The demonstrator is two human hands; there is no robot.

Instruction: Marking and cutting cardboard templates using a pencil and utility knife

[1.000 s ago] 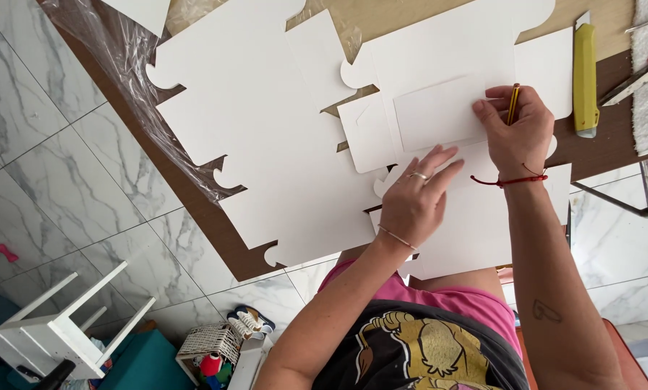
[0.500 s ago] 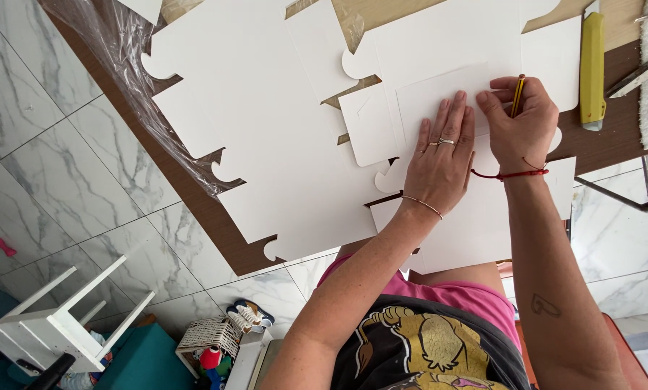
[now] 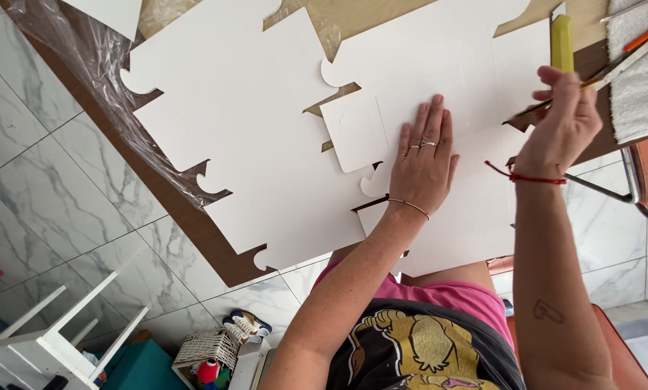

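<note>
Since a moment ago, the right hand [image 3: 562, 115] has lifted off the white card [image 3: 418, 94], fingers pinching a pencil [image 3: 555, 101] whose long axis slants up to the right. Left hand [image 3: 425, 155] lies flat on the card, fingers slightly spread.

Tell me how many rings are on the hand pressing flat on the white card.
3, all on the left hand: one on the middle finger, two on the finger beside it. Any on the thumb would be hidden.
</note>
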